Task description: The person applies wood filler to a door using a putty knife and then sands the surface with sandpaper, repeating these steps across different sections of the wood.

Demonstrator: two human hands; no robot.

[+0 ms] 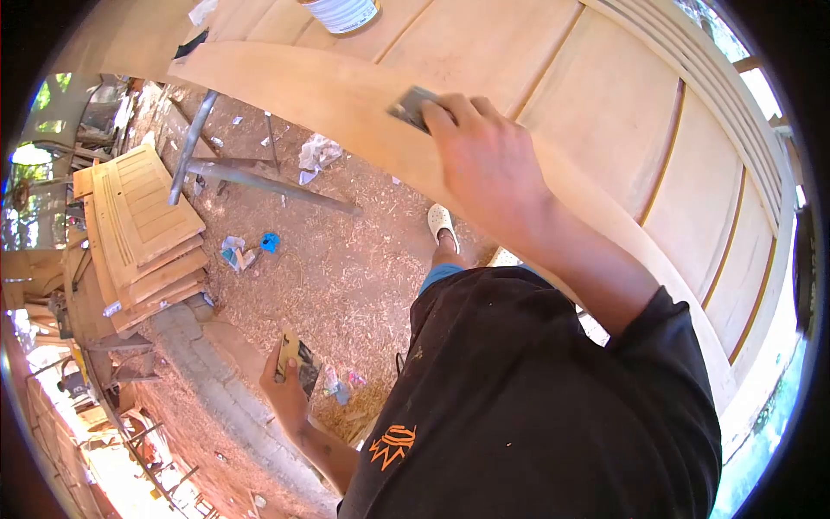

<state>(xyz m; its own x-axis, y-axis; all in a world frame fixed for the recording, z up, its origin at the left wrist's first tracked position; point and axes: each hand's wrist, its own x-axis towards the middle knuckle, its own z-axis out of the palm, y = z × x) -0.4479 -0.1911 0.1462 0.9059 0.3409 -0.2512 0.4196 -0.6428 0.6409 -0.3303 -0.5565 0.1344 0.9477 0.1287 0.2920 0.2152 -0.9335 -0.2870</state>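
Against the face of a pale wooden door, my right hand grips a small dark flat piece, blurred at its edge, near the door's curved-looking front border. Low on the left, my left hand holds a flat scraper with yellowish and dark patches, away from the door. A tub with a white label stands on the door at the top. A small black piece lies at the door's left end.
Metal trestle legs stand under the door's left part. Stacked wooden doors lean at the left beside a stone kerb. Shavings, crumpled plastic and a blue scrap litter the ground. A foot in a white clog shows below.
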